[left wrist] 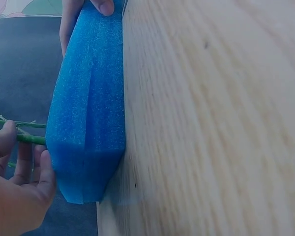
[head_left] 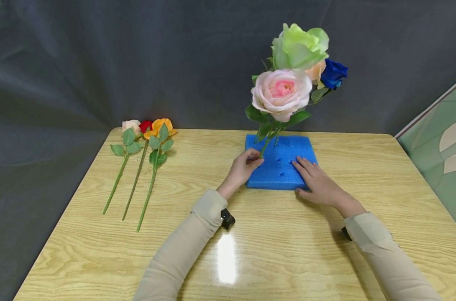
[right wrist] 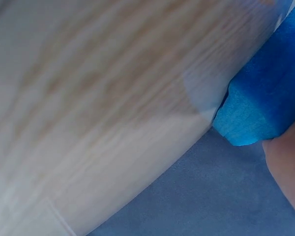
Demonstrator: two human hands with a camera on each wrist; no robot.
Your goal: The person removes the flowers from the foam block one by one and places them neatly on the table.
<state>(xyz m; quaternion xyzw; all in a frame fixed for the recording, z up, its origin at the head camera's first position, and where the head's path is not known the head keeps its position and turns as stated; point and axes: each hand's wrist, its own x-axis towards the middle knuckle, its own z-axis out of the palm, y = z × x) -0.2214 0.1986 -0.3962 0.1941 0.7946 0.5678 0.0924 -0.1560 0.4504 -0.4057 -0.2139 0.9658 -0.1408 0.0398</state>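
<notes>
Foam block, blue, lies flat on the desk, at the far side and right of centre. Small holes show in its upper surface. My left hand is at the left side of the block, with thumb and fingers pinching a green stem just above the foam. This stem rises, tilted to the right, to the pale pink rose. My right hand rests on the right part of the block: fingers straight on the upper surface, thumb set apart at the near side.

Three further heads are grouped with the pink rose: a light green rose above it, a peach flower partly hidden behind, and a dark blue rose to the right. The lower ends of their stems are not clearly visible.

Three flowers lie at the far left of the desk, heads far and stems pointing near: a cream rose, a red flower and an orange flower. The heads are close together; the stems lie apart. A dark cloth hangs behind the desk.
</notes>
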